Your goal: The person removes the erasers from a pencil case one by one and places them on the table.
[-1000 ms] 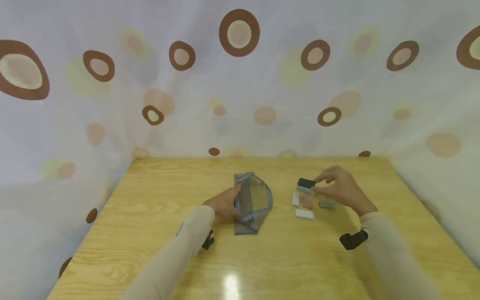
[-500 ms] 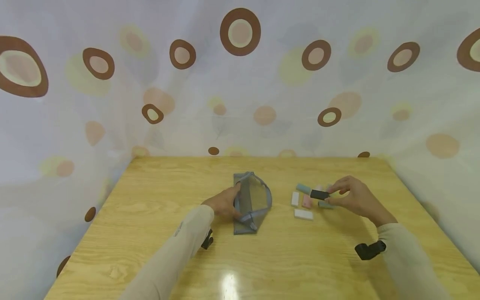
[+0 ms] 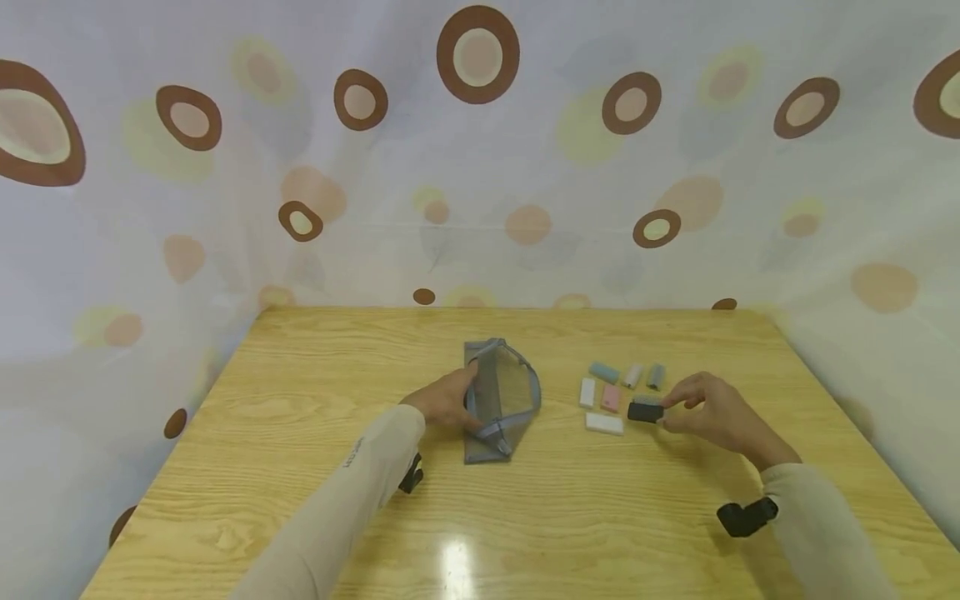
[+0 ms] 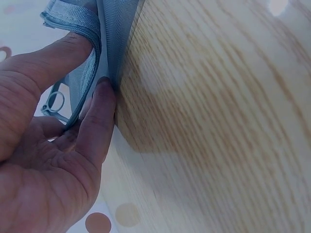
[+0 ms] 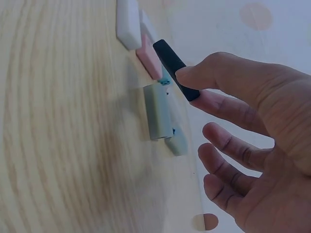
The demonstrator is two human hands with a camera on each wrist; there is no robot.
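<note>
My left hand grips the near side of a grey-blue mesh zip pouch, which lies with its mouth spread toward the right. In the left wrist view the thumb is inside the zippered edge and the fingers are outside; a ring-shaped zip pull hangs there. Between thumb and index finger, my right hand pinches a small black block. The block is held over a grey-green piece, partly covering it in the head view. The other right fingers are loosely bent.
Left of the black block lie two white blocks and a pink block. Behind them are a blue piece, a pale piece and another grey-green piece. A spotted cloth rises behind the wooden table.
My right hand has lifted the black block from beside the blue piece and brought it right and nearer, over the grey-green piece. The left hand keeps its grip on the pouch.
</note>
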